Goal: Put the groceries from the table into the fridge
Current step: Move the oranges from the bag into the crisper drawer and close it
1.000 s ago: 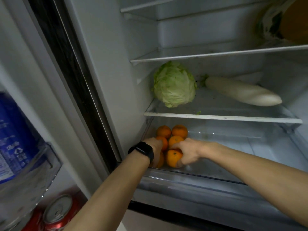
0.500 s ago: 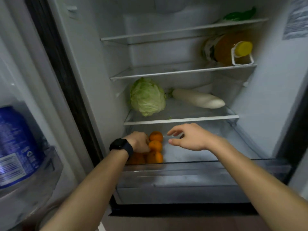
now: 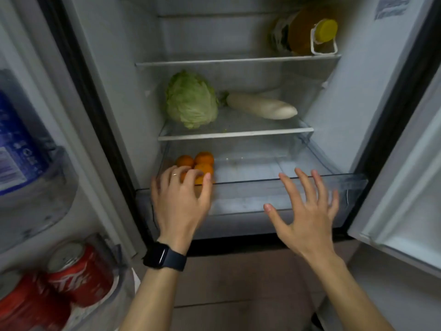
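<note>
The left grip point(image 3: 181, 201) hides the nearer oranges point(image 3: 204, 159); the blue bottle point(image 3: 14, 149) and one red can point(image 3: 21, 306) are cut off by the left edge.

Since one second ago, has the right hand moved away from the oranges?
Yes. The right hand has pulled back from the oranges, out of the drawer, and now spreads open before its front wall.

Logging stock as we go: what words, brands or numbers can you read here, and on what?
Can: white script logo, cut off and blurred; no word reads whole.
Blue label on the door bottle: small print and symbols, too blurred.
Sticker on the right wall: too blurred.
Jug: label too dark and blurred.
Nothing can be quoted.
</note>
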{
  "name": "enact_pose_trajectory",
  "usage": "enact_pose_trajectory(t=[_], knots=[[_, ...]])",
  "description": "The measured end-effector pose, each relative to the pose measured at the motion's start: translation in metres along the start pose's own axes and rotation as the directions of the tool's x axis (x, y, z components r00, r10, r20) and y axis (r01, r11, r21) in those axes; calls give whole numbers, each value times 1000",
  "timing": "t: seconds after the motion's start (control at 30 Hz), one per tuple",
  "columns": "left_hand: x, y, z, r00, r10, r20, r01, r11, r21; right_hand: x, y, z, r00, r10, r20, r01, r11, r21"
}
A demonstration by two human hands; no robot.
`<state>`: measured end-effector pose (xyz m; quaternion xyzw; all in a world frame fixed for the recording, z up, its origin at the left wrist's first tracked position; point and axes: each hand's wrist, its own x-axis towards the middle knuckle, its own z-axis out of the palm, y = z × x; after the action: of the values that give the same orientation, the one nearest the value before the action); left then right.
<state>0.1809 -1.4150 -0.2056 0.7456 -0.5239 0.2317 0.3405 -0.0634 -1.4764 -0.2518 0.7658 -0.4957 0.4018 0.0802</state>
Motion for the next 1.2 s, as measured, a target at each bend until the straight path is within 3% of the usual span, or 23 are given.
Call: enact_pose_trajectory(t=[0.2, 0.37, 0.63, 0.9, 1.2], knots=[[-31, -22, 23, 989, 77, -122, -78, 997, -5, -2, 7, 30, 972, -36, -232, 59, 994, 93], [-24, -29, 34, 967, 125, -220, -128, 992, 5, 12, 15, 29, 960, -90, -265, 100, 995, 27], [42, -27, 65, 985, 86, -151, -80, 996, 45, 86, 22, 51, 974, -89, -208, 116, 986, 123], [72, -27, 105, 992, 27, -126, -26, 1000, 7, 119, 34, 106, 965, -51, -256, 69, 996, 62], [84, -41, 154, 999, -7, -43, 4, 998, -59, 143, 33, 154, 997, 70, -41, -71, 997, -16]])
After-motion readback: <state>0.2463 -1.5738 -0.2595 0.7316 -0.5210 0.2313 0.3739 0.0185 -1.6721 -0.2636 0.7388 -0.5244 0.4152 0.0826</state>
